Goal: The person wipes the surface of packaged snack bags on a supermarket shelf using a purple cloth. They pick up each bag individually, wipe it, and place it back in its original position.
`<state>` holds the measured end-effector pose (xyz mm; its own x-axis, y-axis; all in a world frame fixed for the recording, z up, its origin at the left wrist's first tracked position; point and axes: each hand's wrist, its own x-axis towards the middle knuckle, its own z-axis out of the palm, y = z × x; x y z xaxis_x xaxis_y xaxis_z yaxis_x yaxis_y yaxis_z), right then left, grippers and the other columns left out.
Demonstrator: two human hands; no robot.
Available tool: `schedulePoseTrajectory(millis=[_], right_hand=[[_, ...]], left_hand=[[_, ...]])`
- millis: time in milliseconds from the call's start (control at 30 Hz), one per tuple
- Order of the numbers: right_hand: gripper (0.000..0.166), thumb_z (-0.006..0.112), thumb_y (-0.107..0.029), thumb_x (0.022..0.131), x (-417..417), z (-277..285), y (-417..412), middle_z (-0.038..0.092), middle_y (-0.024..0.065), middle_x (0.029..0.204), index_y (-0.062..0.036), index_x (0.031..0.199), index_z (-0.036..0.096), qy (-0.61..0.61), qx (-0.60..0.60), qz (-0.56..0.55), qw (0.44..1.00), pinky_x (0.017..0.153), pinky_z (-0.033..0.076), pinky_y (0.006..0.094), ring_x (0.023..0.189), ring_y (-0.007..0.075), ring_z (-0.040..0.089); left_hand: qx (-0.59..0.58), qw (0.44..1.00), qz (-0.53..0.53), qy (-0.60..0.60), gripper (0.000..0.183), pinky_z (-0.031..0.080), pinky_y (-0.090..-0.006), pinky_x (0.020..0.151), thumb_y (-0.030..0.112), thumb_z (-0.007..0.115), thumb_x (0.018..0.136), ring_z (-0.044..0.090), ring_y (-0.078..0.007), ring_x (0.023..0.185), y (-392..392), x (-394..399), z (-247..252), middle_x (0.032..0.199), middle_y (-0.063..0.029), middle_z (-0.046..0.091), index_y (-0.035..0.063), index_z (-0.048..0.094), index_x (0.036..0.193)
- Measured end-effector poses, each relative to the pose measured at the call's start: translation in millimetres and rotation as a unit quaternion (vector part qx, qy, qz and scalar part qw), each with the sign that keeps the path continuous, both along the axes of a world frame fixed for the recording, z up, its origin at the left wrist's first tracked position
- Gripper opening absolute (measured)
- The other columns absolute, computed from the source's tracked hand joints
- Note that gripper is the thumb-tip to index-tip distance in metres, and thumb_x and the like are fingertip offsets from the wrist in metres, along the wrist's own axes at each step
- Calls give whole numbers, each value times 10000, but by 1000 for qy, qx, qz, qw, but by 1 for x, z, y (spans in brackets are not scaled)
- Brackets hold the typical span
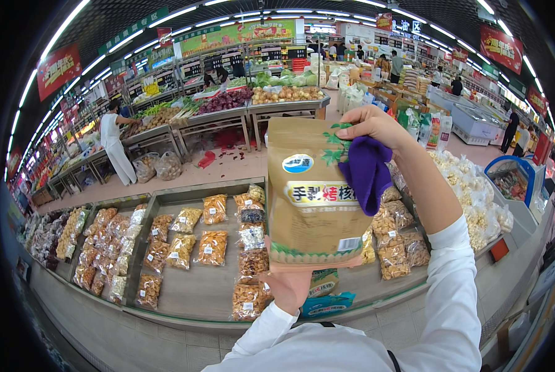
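Note:
A brown paper stand-up pouch (312,186), printed with green leaves, writing and a barcode, is held upright in front of me. My left hand (289,284) supports it from below, its fingers mostly hidden by the pouch. At the upper right corner, my right hand (375,126) grips a purple cloth (366,174), with the thumb against the pouch front. The cloth hangs down over the pouch's right side. Below, another brown pouch (323,282) and a teal pouch (328,304) lie in the display bin, partly covered by my hand and the held pouch.
The wooden display bin (198,297) holds clear bags of snacks (212,249) in rows. Bagged puffed snacks (463,200) are piled at right beside a blue-rimmed freezer (510,179). Beyond an aisle stand vegetable tables (289,106). A person in white (114,139) stands there.

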<state>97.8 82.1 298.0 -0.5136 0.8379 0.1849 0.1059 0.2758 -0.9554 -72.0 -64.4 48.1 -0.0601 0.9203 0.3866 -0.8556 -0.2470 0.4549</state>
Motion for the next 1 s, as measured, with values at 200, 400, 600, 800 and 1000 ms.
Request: schedulePoseTrajectory(millis=[200, 400, 600, 800, 1000], right_hand=[[123, 648, -83, 720, -8, 2, -12, 605, 9, 708, -6, 816, 636, 6, -20, 20, 1000, 540, 408, 173, 602, 47, 529], [291, 515, -280, 846, -4, -6, -12, 583, 34, 908, -20, 953, 591, -51, 188, -153, 969, 754, 400, 224, 790, 86, 521], [388, 588, -289, 754, 3, -57, -89, 541, 101, 986, -12, 1021, 537, 107, 471, -143, 864, 816, 411, 349, 918, 218, 530], [573, 627, -463, 645, -29, -113, -118, 373, 95, 1285, -260, 1167, 503, -319, 611, -141, 710, 948, 172, 595, 1215, 359, 258], [407, 588, -167, 682, -42, -115, -81, 409, 111, 1248, -121, 1080, 518, -312, 560, -229, 732, 923, 341, 431, 1169, 299, 363]], left_hand=[[-51, 998, -19, 28, 703, 222, -427, 1007, 461, 545, 771, 280, -224, 1220, 10, 6, -4, 1335, -40, 293, 120, 248, 1308], [-87, 992, -86, -21, 684, 264, -418, 987, 437, 565, 767, 331, -220, 1196, 8, 1, 0, 1301, -42, 355, 112, 276, 1294], [-108, 993, -44, 5, 659, 301, -412, 967, 451, 537, 783, 361, -209, 1176, 4, -1, -8, 1298, -34, 362, 115, 285, 1290], [-96, 993, -63, 1, 609, 315, -409, 960, 429, 499, 816, 383, -208, 1159, -2, -2, -1, 1271, -39, 393, 109, 283, 1287], [-121, 991, -13, 62, 590, 300, -392, 976, 438, 485, 822, 376, -204, 1165, -2, -2, -5, 1271, -38, 388, 113, 295, 1276]])
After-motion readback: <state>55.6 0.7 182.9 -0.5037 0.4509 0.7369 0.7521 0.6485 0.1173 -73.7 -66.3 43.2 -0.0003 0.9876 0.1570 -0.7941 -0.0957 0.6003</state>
